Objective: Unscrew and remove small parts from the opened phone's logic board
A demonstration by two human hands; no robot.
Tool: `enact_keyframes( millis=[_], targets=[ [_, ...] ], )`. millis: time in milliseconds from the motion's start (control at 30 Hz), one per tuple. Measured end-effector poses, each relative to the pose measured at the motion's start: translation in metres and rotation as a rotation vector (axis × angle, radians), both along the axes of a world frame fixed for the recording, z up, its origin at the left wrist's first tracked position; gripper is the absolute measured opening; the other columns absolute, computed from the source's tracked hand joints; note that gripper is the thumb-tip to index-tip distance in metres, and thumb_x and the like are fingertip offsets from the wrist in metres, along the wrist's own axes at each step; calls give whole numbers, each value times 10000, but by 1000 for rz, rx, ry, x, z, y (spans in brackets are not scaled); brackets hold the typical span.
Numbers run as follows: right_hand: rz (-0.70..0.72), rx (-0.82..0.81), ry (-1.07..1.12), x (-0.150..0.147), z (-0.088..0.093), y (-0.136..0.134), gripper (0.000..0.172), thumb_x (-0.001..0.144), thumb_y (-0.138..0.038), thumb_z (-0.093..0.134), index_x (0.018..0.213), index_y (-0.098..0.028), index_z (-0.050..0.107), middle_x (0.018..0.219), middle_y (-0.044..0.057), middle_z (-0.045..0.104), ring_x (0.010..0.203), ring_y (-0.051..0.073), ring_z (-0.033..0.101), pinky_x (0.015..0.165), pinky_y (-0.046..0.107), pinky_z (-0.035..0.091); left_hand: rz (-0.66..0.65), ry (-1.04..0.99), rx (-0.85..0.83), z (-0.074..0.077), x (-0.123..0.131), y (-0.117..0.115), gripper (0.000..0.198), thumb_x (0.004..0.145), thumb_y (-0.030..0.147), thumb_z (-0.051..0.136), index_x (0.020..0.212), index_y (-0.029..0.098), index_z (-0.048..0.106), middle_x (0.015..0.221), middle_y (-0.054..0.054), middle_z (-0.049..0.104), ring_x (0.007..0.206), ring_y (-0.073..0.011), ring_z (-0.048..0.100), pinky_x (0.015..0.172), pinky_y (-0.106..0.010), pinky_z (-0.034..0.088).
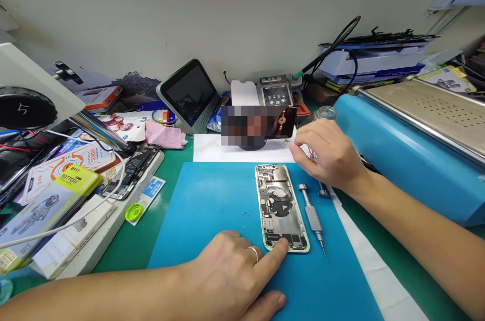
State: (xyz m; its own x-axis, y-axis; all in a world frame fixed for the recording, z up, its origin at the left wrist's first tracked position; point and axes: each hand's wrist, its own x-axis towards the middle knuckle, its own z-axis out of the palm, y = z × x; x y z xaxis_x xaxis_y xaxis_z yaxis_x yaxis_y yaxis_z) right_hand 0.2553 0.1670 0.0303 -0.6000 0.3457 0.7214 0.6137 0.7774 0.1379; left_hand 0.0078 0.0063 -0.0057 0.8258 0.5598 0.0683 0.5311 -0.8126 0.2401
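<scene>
An opened phone (281,210) lies on the blue mat (204,199), its inner parts and metal frame showing. My left hand (237,265) rests on the mat, with its index fingertip pressed to the phone's lower end; the thumb is apart and nothing is held. Above the mat's far right corner is my right hand (328,151), fingers curled in a pinch in front of a glass jar (326,112). What those fingers hold, if anything, I cannot make out. A precision screwdriver (313,217) lies right of the phone, and the end of another tool (324,190) shows below my right hand.
Behind the mat, a phone (282,123) on a stand shows a partly blurred picture. A smart display (191,93) stands left of it. Battery boxes (53,215) and another opened phone (132,172) crowd the left. A blue machine (401,159) flanks the right.
</scene>
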Motion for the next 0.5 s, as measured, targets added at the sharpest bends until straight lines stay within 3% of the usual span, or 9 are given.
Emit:
enact_keyframes(
  millis=[133, 200, 333, 500],
  targets=[
    [-78, -384, -105, -4, 24, -35, 219, 1059, -284, 509, 914, -194, 646, 772, 17, 700, 620, 167, 627, 588, 311, 408, 0, 9, -8, 3, 0, -1, 618, 1080, 475, 475, 1526, 95, 281, 852, -6, 745, 603, -233, 701, 483, -400, 425],
    [-89, -472, -136, -4, 28, -54, 226, 1065, -316, 506, 934, -208, 656, 750, -5, 696, 585, 159, 620, 563, 311, 378, 3, 10, -4, 3, 0, -2, 611, 1077, 472, 477, 1520, 93, 294, 839, -6, 741, 606, -239, 703, 492, -404, 431],
    [-50, -513, -133, 1, 16, -74, 284, 1077, -269, 471, 867, -211, 653, 755, 4, 682, 681, 174, 659, 641, 314, 415, 0, 21, -11, 3, 0, -2, 599, 1087, 469, 453, 1524, 91, 294, 844, -13, 741, 617, -237, 706, 518, -410, 450],
    [-51, -505, -86, 5, -2, -70, 292, 1073, -256, 475, 840, -201, 641, 781, 24, 692, 739, 178, 666, 706, 308, 432, 7, 22, -14, 2, -1, -2, 583, 1102, 469, 416, 1537, 105, 282, 850, -11, 735, 624, -236, 704, 513, -411, 448]
  ],
)
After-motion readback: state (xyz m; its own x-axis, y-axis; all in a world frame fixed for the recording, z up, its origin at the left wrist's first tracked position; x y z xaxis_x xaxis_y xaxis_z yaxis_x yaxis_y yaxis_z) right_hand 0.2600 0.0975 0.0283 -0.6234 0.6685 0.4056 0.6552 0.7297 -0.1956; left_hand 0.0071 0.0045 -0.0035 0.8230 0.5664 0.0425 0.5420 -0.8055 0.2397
